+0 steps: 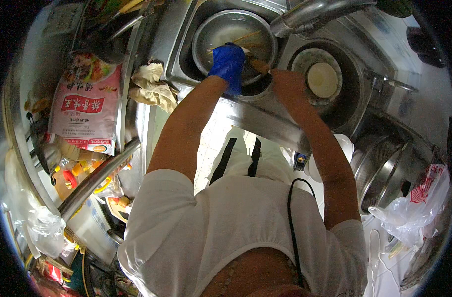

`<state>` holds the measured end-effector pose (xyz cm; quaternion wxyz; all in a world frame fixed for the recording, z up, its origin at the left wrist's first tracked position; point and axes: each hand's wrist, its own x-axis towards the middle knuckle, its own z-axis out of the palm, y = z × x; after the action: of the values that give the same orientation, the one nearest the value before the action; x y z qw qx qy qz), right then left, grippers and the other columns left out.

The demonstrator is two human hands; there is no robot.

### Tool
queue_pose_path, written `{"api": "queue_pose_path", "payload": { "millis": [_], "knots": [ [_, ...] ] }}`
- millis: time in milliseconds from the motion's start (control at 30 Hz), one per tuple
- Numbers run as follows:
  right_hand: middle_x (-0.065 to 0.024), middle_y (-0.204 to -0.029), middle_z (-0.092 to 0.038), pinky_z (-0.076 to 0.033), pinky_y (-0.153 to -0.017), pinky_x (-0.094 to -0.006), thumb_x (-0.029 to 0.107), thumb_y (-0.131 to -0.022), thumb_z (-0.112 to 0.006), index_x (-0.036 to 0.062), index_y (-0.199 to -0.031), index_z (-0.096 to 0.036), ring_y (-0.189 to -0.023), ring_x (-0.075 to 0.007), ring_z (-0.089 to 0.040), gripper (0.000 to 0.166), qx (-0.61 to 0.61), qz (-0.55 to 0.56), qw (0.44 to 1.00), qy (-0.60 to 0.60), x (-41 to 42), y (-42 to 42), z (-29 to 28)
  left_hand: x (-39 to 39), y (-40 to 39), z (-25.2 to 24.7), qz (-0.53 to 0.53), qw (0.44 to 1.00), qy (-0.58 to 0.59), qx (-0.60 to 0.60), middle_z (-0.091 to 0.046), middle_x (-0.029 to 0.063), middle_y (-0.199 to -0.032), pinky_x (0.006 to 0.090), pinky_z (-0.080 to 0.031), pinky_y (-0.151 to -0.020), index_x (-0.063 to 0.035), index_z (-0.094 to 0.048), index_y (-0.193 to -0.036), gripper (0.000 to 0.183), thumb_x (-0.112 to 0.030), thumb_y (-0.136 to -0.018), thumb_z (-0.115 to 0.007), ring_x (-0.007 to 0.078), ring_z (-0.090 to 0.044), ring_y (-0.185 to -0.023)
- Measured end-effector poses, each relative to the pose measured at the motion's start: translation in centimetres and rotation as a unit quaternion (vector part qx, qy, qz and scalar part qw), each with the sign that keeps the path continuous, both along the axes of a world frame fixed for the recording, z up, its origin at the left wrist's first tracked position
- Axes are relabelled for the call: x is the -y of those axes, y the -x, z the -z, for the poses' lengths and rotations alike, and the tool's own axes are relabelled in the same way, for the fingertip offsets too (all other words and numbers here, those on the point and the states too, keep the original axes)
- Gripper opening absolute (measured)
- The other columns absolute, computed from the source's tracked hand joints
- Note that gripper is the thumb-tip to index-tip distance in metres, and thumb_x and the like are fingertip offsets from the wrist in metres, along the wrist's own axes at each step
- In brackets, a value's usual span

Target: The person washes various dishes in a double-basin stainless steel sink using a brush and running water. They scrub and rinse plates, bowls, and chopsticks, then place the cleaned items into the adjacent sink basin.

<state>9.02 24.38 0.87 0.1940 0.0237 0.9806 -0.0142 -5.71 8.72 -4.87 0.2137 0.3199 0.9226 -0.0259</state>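
Observation:
My left hand (229, 63), in a blue glove, reaches into a round metal basin (200, 35); its fingers are hidden by the glove's back and whatever it grips cannot be made out. The basin stands in the left bowl of a steel double sink (240, 115). Thin chopstick-like sticks (248, 36) lie in the basin beyond the glove. At the basin's right rim, my bare right hand (287, 83) is closed on a brown, blurred implement (260, 67), which points toward the glove.
In the right bowl (344, 111) sits a round vessel (304, 59) with a pale disc (322, 80). A thick metal pipe (315, 15) crosses above. Crumpled paper (155, 87) and a pink seasoning bag (86, 100) lie left. Metal strainers (378, 167) and a plastic bag (411, 211) are right.

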Motion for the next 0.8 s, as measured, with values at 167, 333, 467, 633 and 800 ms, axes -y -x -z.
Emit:
{"api": "queue_pose_path", "payload": {
  "millis": [167, 333, 467, 633, 800],
  "knots": [
    [-0.0102, -0.074, -0.065, -0.049, -0.050, -0.0393, 0.010, -0.086, -0.056, 0.0149, -0.114, -0.063, -0.062, -0.0226, -0.062, 0.029, 0.038, 0.076, 0.996, 0.019, 0.5, 1.8, -1.9, 2.6, 5.2, 2.7, -0.033, 0.997, -0.017, 0.063, -0.066, 0.0207, -0.099, 0.0471, -0.052, -0.075, -0.0085, -0.063, -0.104, 0.032, -0.028, -0.079, -0.063, 0.0369, -0.065, -0.090],
    [-0.0085, -0.065, -0.062, -0.046, -0.044, -0.0354, 0.012, -0.087, -0.057, 0.0193, -0.122, -0.061, -0.052, -0.0190, -0.059, 0.036, 0.002, 0.098, 0.994, -0.039, 0.0, 1.2, -2.7, 3.4, 4.6, 2.9, -0.091, 0.991, -0.095, -0.012, -0.066, 0.0192, -0.098, 0.0469, -0.051, -0.077, -0.0104, -0.066, -0.100, 0.025, -0.023, -0.080, -0.059, 0.0367, -0.064, -0.090],
    [-0.0094, -0.064, -0.063, -0.049, -0.046, -0.0361, 0.011, -0.083, -0.061, 0.0117, -0.106, -0.067, -0.056, -0.0197, -0.062, 0.025, 0.004, 0.079, 0.996, -0.042, -0.2, 1.3, -1.3, 2.8, 1.2, 1.9, -0.020, 0.985, -0.158, -0.060, -0.068, 0.0168, -0.091, 0.0460, -0.052, -0.075, -0.0116, -0.068, -0.097, 0.022, -0.020, -0.080, -0.057, 0.0352, -0.066, -0.081],
    [-0.0120, -0.070, -0.066, -0.052, -0.050, -0.0388, 0.010, -0.078, -0.065, 0.0035, -0.079, -0.068, -0.066, -0.0237, -0.067, 0.007, -0.012, 0.035, 0.999, -0.011, 1.6, 3.6, -0.9, 1.7, -3.1, 5.4, 0.056, 0.998, -0.038, 0.001, -0.067, 0.0151, -0.091, 0.0502, -0.044, -0.087, -0.0121, -0.068, -0.101, 0.027, -0.025, -0.080, -0.057, 0.0343, -0.062, -0.087],
    [-0.0155, -0.074, -0.067, -0.054, -0.062, -0.0439, 0.011, -0.082, -0.061, 0.0043, -0.082, -0.069, -0.073, -0.0319, -0.068, 0.010, -0.023, -0.002, 0.999, 0.023, 3.6, 5.2, 2.9, 2.0, -1.8, 11.1, -0.026, 0.994, -0.098, -0.025, -0.067, 0.0151, -0.101, 0.0495, -0.038, -0.095, -0.0103, -0.069, -0.098, 0.027, -0.023, -0.078, -0.057, 0.0371, -0.059, -0.102]
  ]
}}
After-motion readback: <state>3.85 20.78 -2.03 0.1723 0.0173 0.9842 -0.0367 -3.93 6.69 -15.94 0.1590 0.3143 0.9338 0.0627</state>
